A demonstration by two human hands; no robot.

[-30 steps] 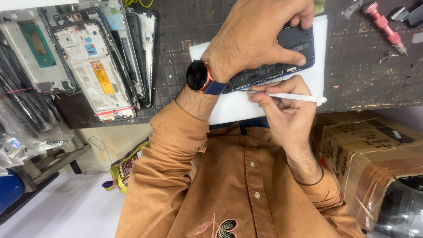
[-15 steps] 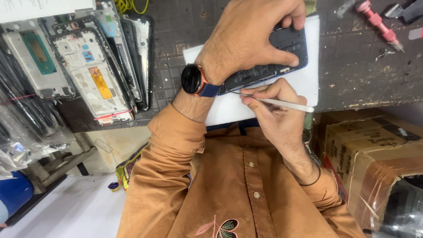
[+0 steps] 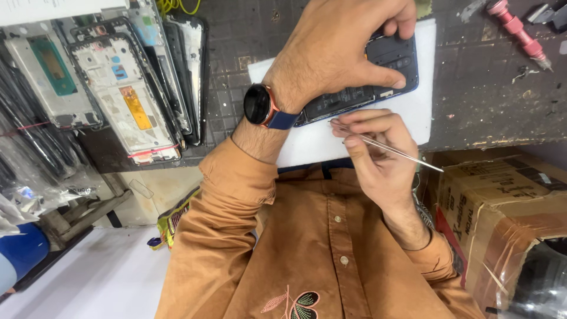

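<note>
Steadily, your left hand (image 3: pixel 336 53) presses down over an opened dark blue phone (image 3: pixel 378 82), thumb and fingers closed around its edges, apparently to keep it from sliding on the white sheet (image 3: pixel 413 112) that lies at the near edge of the dark gridded work mat (image 3: pixel 236 77). Your right hand (image 3: pixel 378 153) pinches slim metal tweezers (image 3: pixel 384 145) between thumb and fingers, closed tight on the shaft like a pen, tips aimed at the phone's near edge, though whether they touch it cannot be told. A black smartwatch (image 3: pixel 258 105) sits on the left wrist above the rust-orange sleeve (image 3: pixel 230 195). Stripped phone frames (image 3: pixel 124 94) lean in a row at the mat's left side, seemingly kept within reach; a red-handled tool (image 3: pixel 520 32) lies toward its far right corner, and a taped cardboard box (image 3: pixel 502 207) stands beside your right arm. Compared with half a second ago, the right hand has turned the tweezers to a steeper slant, the free end now angling down toward the box, while the left hand's hold on the phone looks unchanged.
</note>
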